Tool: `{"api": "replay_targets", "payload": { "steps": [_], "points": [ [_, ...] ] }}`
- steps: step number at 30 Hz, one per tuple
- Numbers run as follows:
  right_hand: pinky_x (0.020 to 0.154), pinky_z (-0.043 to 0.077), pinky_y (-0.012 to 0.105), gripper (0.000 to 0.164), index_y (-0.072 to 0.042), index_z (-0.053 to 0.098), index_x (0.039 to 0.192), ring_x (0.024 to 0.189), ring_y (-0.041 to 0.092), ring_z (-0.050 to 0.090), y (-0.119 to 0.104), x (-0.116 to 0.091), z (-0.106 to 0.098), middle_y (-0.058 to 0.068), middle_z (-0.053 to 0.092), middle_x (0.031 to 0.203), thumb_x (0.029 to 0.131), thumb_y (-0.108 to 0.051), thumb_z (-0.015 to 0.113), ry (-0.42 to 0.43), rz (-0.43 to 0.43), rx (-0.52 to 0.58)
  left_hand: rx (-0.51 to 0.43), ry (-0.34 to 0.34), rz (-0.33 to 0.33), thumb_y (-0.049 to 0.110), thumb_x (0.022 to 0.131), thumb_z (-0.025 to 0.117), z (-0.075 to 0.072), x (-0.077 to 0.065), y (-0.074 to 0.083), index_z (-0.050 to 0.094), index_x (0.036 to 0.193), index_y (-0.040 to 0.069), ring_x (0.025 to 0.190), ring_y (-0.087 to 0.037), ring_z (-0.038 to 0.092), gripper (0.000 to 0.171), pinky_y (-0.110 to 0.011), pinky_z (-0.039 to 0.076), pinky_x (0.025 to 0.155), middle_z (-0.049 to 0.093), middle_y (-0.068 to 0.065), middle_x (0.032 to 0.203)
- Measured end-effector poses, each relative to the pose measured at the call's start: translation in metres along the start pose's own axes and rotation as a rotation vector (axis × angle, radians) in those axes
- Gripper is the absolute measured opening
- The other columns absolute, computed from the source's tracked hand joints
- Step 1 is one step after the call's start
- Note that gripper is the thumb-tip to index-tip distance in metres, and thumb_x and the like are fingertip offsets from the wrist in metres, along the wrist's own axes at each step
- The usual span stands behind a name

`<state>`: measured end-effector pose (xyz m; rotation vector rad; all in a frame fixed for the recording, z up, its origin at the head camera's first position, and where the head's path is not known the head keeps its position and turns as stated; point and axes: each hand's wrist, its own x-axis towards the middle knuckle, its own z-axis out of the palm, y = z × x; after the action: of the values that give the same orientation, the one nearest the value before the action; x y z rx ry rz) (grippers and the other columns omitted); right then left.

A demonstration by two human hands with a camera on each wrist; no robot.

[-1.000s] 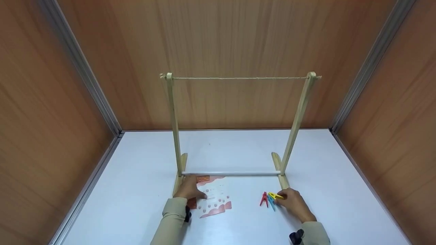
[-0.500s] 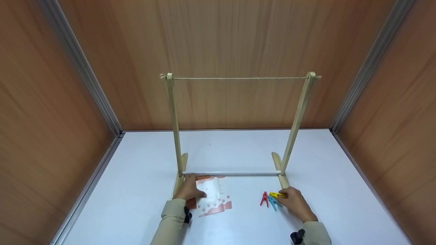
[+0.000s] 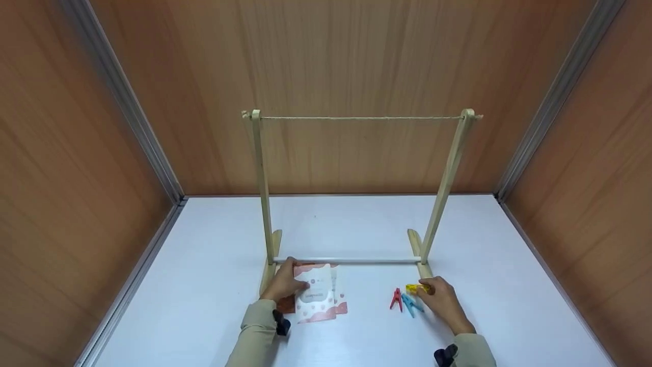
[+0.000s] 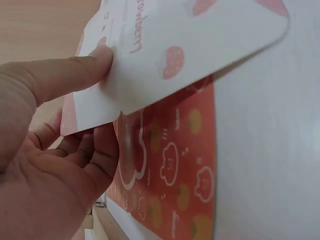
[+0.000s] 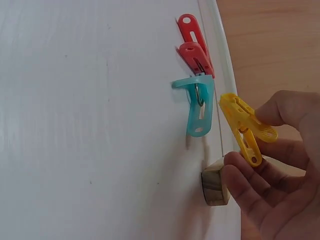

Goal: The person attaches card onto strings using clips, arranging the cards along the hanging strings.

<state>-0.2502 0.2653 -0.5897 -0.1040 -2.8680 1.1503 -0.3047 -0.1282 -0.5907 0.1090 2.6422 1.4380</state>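
Near the left foot of the wooden stand [image 3: 444, 186], the left hand [image 3: 281, 285] pinches the strawberry packet [image 3: 315, 305], thumb on top, fingers underneath. Packet is tilted off the worktop [image 3: 204, 306], partly over a red packet [image 4: 187, 175] with orange prints. By the right foot, the right hand [image 5: 280, 165] pinches the yellow peg [image 5: 241, 125] by its handles; the handles stand apart, so it doesn't look squeezed.

Main risk: the packet looks thin and slick, held near one end only, so it could bend, sag or slip if the thumb eases. The red packet sits close under the fingers and might get dragged along. Left hand is right at the white bar [image 3: 351, 260]; a bump there could shift the stand and shake the cord [image 3: 356, 118]. Peg grip is fingertip-only; pressing off-centre may twist it or make it spring away. Blue peg [image 5: 200, 115] and red peg [image 5: 194, 52] lie just beside, easy to nudge if the right hand dips. Can't tell whether those two touch.
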Motion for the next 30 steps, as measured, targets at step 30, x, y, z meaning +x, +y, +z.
{"api": "replay_targets", "payload": {
  "steps": [30],
  "points": [
    [0.074,0.054,0.028,0.055,-0.005,0.056,0.131,0.097,0.015,0.061,-0.011,0.007,-0.014,0.011,0.065,0.117,0.087,-0.034,0.07,0.014,0.2,0.446,-0.27,-0.196,0.042,0.011,0.093,0.061,0.003,-0.003,0.022,0.049,0.125,0.014,0.098,-0.02,0.06,0.034,-0.032,0.055,0.073,0.058,-0.01,0.119]
  ]
}}
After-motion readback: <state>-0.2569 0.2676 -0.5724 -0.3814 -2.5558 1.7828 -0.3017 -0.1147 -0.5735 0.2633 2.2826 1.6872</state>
